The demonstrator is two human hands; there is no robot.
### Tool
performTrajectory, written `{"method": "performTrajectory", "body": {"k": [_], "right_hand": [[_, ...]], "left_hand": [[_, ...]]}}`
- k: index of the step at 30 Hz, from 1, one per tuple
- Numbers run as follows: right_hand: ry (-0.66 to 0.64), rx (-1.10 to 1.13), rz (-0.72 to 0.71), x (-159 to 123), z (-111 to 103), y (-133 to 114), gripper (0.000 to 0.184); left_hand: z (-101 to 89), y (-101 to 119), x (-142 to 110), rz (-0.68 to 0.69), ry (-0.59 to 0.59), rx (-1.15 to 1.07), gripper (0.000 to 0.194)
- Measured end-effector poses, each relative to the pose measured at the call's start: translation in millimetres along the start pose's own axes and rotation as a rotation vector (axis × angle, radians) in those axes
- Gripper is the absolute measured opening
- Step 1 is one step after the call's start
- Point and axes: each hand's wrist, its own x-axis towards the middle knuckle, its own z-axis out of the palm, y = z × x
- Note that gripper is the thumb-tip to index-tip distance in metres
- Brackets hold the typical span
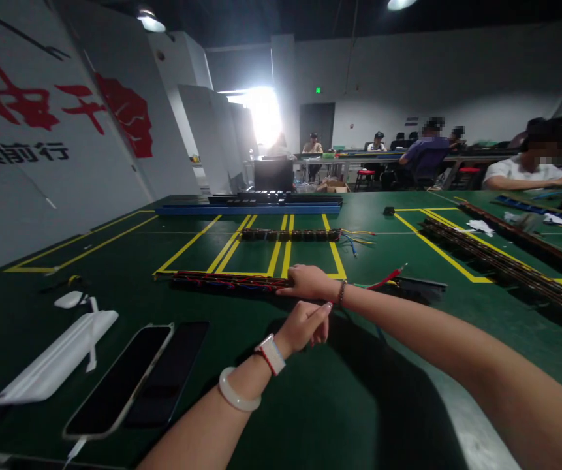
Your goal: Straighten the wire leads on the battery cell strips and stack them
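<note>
With the hands taken as the dial's centre and 12 pointing away from the person, the wired strip (232, 282) lies on the green table (241, 320), running out to 9 o'clock; red and blue wires run along it. Right hand (311, 282): on the strip's right part, fingers bent over it, touching; pinch or mere press, cannot tell. Dark beaded bracelet (342, 293) on that wrist. Left hand (305, 324): at 6 o'clock of the right hand, just beside it, fingers curled in, gap narrow; cannot tell whether anything is inside. White-band watch (271, 354) and pale bangle (238, 391) on the left arm.

At 3 o'clock, a red wire end (392, 277) and a dark grey piece (420, 287). At 12, a shorter strip (293, 235), loose coloured wire ends (359, 239) on its right; it crosses yellow lines (334, 247). Blue rail (246, 211) further off, 11 o'clock. Small black block (389, 211) at 1. Long dark strips (506, 271) at 2, and beyond them a co-worker in white (520, 175). At 8, a pale-cased phone (119, 382), a dark phone (170, 372) just beside it, and a long white item (60, 359).
</note>
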Motion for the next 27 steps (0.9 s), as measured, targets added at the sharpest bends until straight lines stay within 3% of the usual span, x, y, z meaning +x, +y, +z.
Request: {"method": "performTrajectory", "body": {"k": [4,7,9,13,20,27], "right_hand": [[0.029,-0.060,-0.086,7.2,1.7,-15.3,0.070],[0.122,-0.073,-0.176,-1.3,-21.1,-13.4,0.059],[0.169,-0.111,-0.216,-13.6,-42.9,-3.6,0.045],[0.119,-0.290,-0.234,-49.9,-70.2,31.9,0.028],[0.061,-0.358,-0.137,-115.8,-42.0,90.1,0.019],[-0.140,0.138,-0.060,-127.4,-26.6,118.2,0.036]], "left_hand": [[0.9,0.4,0.4,-0.014,-0.035,-0.032,0.066],[2.1,0.2,0.4,-0.045,-0.033,-0.070,0.065],[2.4,-0.4,0.5,-0.063,-0.025,-0.081,0.063],[0.1,0.2,1.2,-0.012,-0.002,0.022,0.057],[-6.2,8.7,2.3,0.312,0.230,0.458,0.026],[-6.5,8.9,2.8,0.227,0.221,0.463,0.025]]}}
